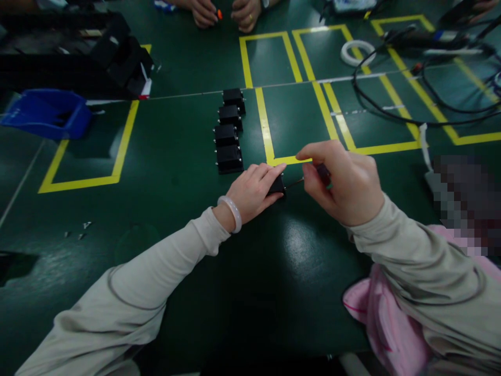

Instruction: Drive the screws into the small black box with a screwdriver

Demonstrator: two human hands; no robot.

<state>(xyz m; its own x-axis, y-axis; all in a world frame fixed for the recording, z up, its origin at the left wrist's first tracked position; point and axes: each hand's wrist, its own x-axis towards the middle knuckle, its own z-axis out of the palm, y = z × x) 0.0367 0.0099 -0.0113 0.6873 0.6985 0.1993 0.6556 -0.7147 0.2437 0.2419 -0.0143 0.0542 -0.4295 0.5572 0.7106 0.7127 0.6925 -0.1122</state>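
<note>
A small black block point(277, 185) lies on the green table, pinned under the fingers and thumb of my left hand point(252, 190); much of it is hidden. My right hand point(346, 180) is closed round the dark handle of a screwdriver point(323, 174). The tool's thin shaft points left at the block's right side, where a small metal screw end shows; whether the tip touches it I cannot tell. Just beyond my left hand, several similar black blocks point(226, 134) stand in a row, with small metal screws at their sides.
Loose screws point(81, 236) lie at the left. A blue bin point(47, 117) stands before long black parts point(111, 49). At the right are a white tape roll point(346, 55), a black cable point(359, 95) and pink cloth point(395, 324). Another person's hands point(204, 13) are across the table.
</note>
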